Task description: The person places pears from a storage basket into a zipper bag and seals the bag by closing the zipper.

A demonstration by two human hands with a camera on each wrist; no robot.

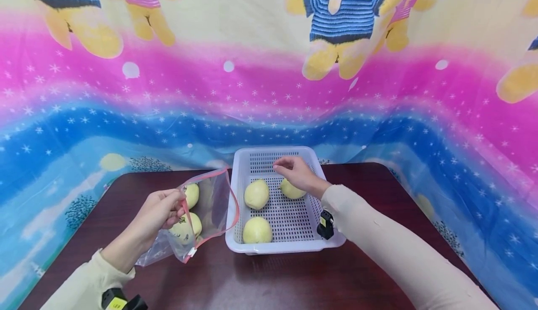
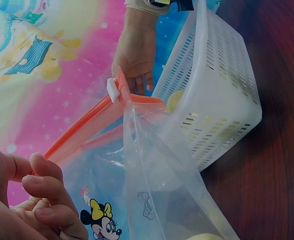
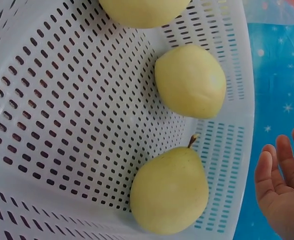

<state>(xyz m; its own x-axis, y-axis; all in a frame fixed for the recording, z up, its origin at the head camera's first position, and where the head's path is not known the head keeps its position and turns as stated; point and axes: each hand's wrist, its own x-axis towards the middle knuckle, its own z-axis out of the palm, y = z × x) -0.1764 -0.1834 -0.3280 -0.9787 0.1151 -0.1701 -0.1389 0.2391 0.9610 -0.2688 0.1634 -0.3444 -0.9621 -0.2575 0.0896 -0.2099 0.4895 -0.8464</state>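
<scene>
My left hand [image 1: 161, 209] pinches the rim of a clear zip bag [image 1: 214, 202] with a red-orange zip edge and a white slider [image 2: 113, 90]. The bag's mouth gapes toward the basket, and yellow pears [image 1: 192, 195] lie inside it. My right hand [image 1: 297, 173] hangs over the white basket [image 1: 336, 242], its fingers loosely bent around nothing. Under that hand sits a pear [image 1: 290, 190], partly covered by it. Two more pears, one in the middle [image 1: 257, 194] and one near the front [image 1: 257, 230], rest on the basket's left side. The right wrist view shows a stemmed pear [image 3: 169, 191].
Basket and bag stand side by side on a dark reddish table [image 1: 269, 284]. Behind the table hangs a patterned cloth [image 1: 269, 90] with bears and snowflakes. The basket's raised, perforated wall [image 2: 216, 85] stands between the bag and the pears in it.
</scene>
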